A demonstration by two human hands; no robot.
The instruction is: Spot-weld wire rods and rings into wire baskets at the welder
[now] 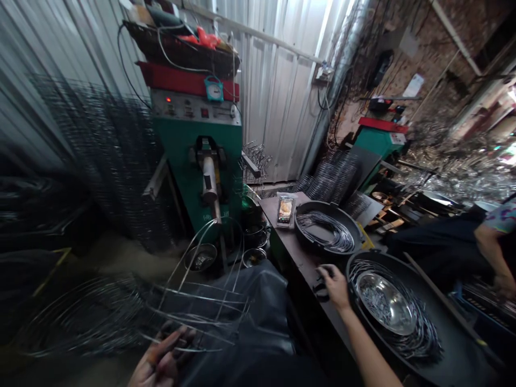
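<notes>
My left hand (pixel 167 355), at the bottom left of the view, grips a thin metal wire frame (pixel 201 317) at its near end. The frame is blurred; its curved wires rise in front of a green machine (pixel 173 134) toward the narrow tip of the machine's pale electrode arm (pixel 209 180). Whether wire and tip touch I cannot tell. Over the edge of the side table (pixel 296 252) is my right hand (pixel 334 287), its fingers bent and apart. Something dark covers or lies at its fingertips. Beside it stands a black pan (pixel 355 239) holding coiled wire rings (pixel 328 234).
A larger black pan (pixel 455 336) holds bent wires and a steel bowl (pixel 387 303) of small metal pieces. A phone (pixel 285 209) lies on the table. Wire racks (pixel 100 161) stack up at left. Another person's arm (pixel 494 258) is at far right.
</notes>
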